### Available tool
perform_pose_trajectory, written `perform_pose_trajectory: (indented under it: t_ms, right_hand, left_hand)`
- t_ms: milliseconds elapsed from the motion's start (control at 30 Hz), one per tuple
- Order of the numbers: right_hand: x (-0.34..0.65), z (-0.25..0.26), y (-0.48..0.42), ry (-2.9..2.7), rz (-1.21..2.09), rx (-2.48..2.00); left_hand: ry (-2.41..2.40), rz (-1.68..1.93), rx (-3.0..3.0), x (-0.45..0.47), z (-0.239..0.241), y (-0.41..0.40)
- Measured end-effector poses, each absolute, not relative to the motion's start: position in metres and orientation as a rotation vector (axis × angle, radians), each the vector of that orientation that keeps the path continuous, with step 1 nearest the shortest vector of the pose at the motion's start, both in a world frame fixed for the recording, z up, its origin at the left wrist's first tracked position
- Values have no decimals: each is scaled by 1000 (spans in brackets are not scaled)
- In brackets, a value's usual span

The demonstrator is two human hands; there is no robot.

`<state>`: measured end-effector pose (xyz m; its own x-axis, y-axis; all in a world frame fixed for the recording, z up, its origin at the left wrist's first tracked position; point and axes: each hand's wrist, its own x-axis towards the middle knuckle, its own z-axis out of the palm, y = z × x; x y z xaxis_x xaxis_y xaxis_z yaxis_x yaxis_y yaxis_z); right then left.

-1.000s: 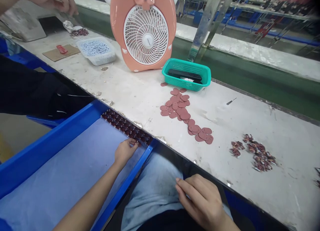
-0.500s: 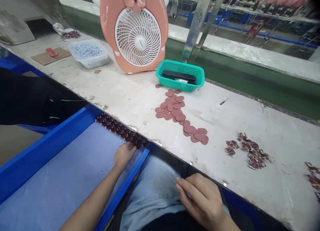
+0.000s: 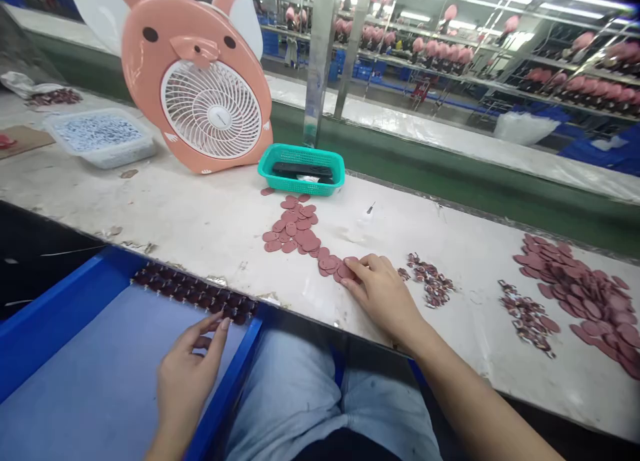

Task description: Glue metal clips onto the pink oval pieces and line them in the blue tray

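Observation:
My right hand (image 3: 380,294) rests over the near end of a trail of flat reddish-brown oval pieces (image 3: 295,224) on the table. Its thumb and forefinger are at the edges of one oval piece. My left hand (image 3: 190,368) hovers over the blue-rimmed tray (image 3: 100,354), thumb and fingertips close but apart, with nothing visible between them. Just beyond those fingertips, dark red-brown pieces with small metallic ends (image 3: 193,291) are packed in rows along the tray's far edge. Small dark red clustered parts (image 3: 433,281) lie right of my right hand.
A pink animal-shaped fan (image 3: 220,118) stands at the back, beside a green basket (image 3: 300,171) with black items. Left is a white tub (image 3: 100,138) of small bluish bits. A small pointed tool (image 3: 371,208) lies behind; more ovals (image 3: 585,294) are heaped at right.
My right hand has moved from above my lap onto the oval pieces. My left hand has drawn back slightly from the rows. The camera has turned up and right.

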<state>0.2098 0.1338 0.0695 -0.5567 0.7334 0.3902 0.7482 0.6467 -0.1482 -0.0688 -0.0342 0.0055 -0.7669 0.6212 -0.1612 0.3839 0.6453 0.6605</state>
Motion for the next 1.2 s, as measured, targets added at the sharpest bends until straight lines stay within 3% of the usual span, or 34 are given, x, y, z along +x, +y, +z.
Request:
perform_pose_trajectory:
  t_ms: [233,433,667,800,1000,1200]
  right_hand:
    - [207,68,122,-2448,-243,-970]
    - [186,76,78,-2311,-205,-632]
    - [163,87,46,-2258,219,-610]
    - [179,92,68,-2128,592,-794]
    - [204,71,172,-1739,492,-1456]
    - [185,75,198,-1855,610,-1522]
  left_hand:
    - [2059,1524,913,10,48,-19]
    - [1304,1559,415,56,70,4]
    - [1097,1599,170,56,67,-9]
    - [1104,1640,175,48,66,-12]
    - [1030,1554,180,37,69,-13]
    - [998,1528,127,39,77,-19]
